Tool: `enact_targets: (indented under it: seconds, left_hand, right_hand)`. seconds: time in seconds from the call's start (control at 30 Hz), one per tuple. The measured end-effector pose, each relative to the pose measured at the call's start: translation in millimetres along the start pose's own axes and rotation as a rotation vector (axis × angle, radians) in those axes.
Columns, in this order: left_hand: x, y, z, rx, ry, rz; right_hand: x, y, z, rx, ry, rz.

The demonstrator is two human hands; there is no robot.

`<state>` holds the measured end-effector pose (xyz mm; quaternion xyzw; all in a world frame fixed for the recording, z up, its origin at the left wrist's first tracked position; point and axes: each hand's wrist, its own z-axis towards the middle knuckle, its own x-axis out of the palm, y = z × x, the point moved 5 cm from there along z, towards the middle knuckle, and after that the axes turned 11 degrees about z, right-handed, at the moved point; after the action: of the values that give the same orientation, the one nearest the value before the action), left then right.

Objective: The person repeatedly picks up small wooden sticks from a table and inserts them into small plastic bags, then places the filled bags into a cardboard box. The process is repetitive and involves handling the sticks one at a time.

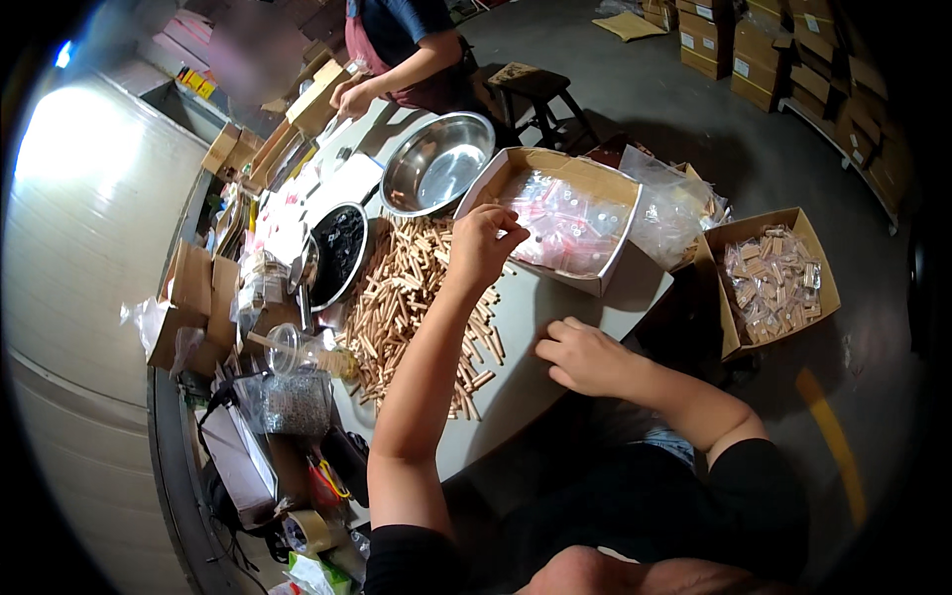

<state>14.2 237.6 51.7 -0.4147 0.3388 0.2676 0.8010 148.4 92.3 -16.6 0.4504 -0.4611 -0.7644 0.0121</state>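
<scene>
My left hand (484, 243) is raised at the near left corner of an open cardboard box (620, 243), thumb and fingers pinched together. Whatever is in that pinch, if anything, is too small to make out. Inside the box lie many small clear plastic bags (567, 223) with pinkish-red edges. My right hand (587, 359) is low over the table's near edge, its fingers curled in; what they hold, if anything, is hidden. Beneath and left of my left forearm spreads a big pile of short wooden dowels (392, 297) on the pale table (521, 382).
Behind the pile stand a steel bowl (438, 164) and a container of black pieces (339, 248). A carton of filled bags (773, 283) stands at right. Cartons, tape (307, 533) and a bag of small clear pieces (288, 402) crowd the left. Another person (416, 55) works at the far end.
</scene>
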Motion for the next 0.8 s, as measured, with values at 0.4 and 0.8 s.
enact_targets:
  seconds: [0.4, 0.8]
  left_hand:
    - [2, 24, -12, -0.244, -0.029, -0.350]
    - [-57, -14, -175, -0.442, -0.239, -0.870]
  right_hand:
    - [68, 29, 94, 0.009, 0.306, -0.293]
    - [28, 15, 16, -0.150, -0.192, -0.103]
